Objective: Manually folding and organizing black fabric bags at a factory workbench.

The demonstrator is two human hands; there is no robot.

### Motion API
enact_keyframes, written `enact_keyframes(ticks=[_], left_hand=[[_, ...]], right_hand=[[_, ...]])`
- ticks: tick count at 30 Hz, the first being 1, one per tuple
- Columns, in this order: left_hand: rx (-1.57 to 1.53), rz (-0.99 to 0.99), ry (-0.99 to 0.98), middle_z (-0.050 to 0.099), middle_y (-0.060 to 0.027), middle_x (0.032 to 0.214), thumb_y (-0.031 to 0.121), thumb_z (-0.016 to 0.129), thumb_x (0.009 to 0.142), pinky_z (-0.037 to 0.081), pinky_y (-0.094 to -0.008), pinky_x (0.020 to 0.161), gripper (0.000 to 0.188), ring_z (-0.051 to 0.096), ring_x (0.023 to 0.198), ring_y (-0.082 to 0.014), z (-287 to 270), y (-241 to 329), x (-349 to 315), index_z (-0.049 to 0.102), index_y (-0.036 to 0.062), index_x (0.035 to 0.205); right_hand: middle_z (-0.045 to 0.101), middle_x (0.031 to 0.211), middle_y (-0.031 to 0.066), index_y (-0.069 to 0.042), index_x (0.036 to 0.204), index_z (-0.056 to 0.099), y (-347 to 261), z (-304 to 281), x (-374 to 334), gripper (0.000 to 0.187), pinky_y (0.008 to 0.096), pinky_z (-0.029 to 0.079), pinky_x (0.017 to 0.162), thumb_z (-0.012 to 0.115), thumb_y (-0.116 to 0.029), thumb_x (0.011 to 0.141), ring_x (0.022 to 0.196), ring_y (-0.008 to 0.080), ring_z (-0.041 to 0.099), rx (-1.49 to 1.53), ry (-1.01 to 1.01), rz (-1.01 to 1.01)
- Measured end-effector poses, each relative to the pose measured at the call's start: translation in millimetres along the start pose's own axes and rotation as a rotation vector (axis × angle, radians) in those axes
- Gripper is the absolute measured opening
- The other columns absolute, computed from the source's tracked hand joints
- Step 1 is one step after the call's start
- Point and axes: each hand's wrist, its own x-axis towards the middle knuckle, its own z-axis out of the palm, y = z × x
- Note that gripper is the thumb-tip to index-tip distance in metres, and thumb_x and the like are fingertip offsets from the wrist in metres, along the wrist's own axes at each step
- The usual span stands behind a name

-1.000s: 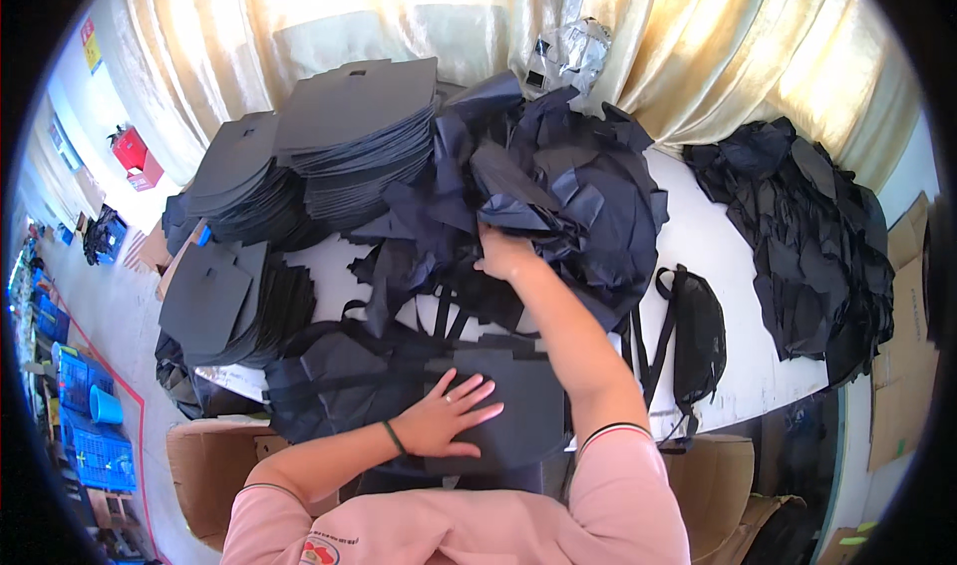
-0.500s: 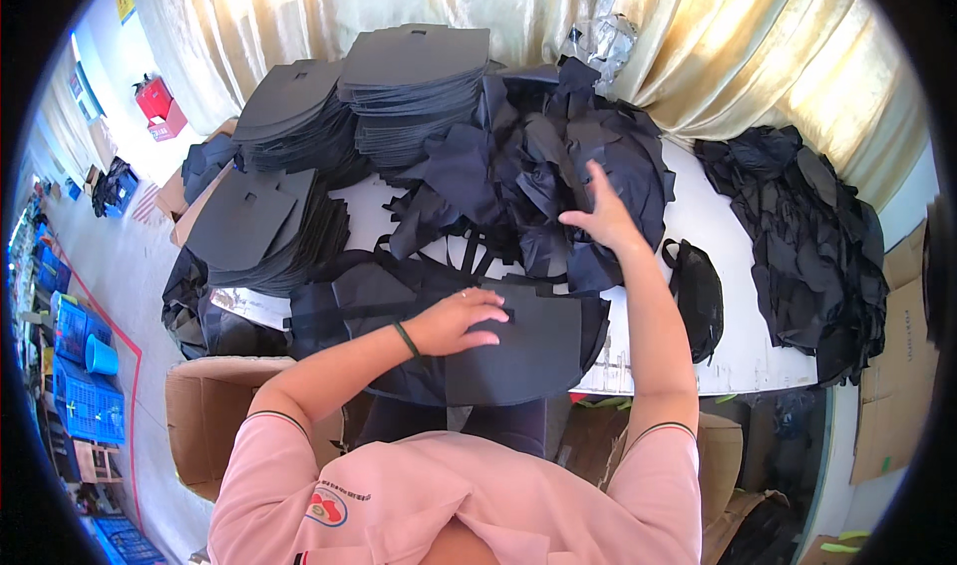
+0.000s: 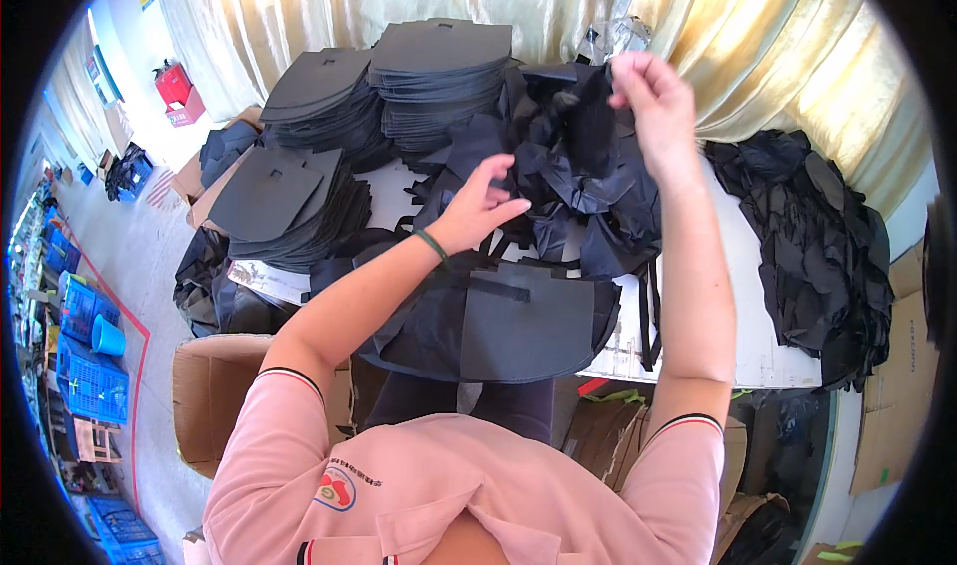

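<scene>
My right hand [image 3: 653, 101] is raised at the back of the table, with thumb and fingers pinched on a black fabric piece [image 3: 590, 131] that hangs from them, partly blurred. Below it spreads a loose heap of black fabric pieces [image 3: 623, 216]. My left hand [image 3: 483, 204] hovers at the heap's near left side, fingers apart and curved, holding nothing. Close to my body, a flat dark grey panel [image 3: 528, 331] with a slot near its far edge lies on black fabric [image 3: 424, 326] at the table's front edge.
Stacks of slotted grey panels [image 3: 439, 61] stand at the back left, another stack [image 3: 279, 201] nearer. A second black fabric heap [image 3: 807, 236] droops over the white table's [image 3: 768, 351] right end. An open cardboard box [image 3: 224, 395] sits below at left; curtains [image 3: 778, 46] hang behind.
My right hand has moved back and closed on a fabric piece, lifting it. My left hand has left the grey panel and moved forward to the heap.
</scene>
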Motion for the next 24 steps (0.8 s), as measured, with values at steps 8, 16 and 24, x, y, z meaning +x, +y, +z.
enact_keyframes(ticks=[8,16,24], left_hand=[[0.084,0.431,0.303,0.034,-0.0215,0.143,0.027,0.084,0.076,0.041,-0.0414,0.108,0.095,0.041,0.131,-0.0319,-14,85,61,0.026,-0.0002,0.146],[0.216,0.488,0.447,0.066,-0.0053,0.079,0.011,0.071,0.088,0.052,-0.0285,0.074,0.012,0.064,0.073,-0.0146,-77,106,73,0.067,0.0040,0.096],[-0.109,0.385,0.389,0.059,0.0035,0.080,0.005,0.060,0.093,0.045,-0.0198,0.071,0.002,0.055,0.078,-0.0040,-108,105,28,0.060,0.0050,0.091]], right_hand=[[0.066,0.085,0.0032,0.000,0.107,0.064,-132,42,36,0.013,0.0181,0.050,0.067,0.058,-0.007,0.098,0.072,0.0072,0.061,0.521,-0.588,-0.375],[0.065,0.092,0.0018,0.000,0.113,0.064,-180,13,-12,0.019,0.0192,0.048,0.073,0.058,-0.009,0.098,0.075,0.0068,0.058,0.091,-0.529,-0.392],[0.062,0.092,-0.0011,-0.005,0.116,0.066,-143,-28,0,0.021,0.0226,0.046,0.074,0.054,-0.008,0.099,0.076,0.0077,0.053,-0.484,-0.172,-0.522]])
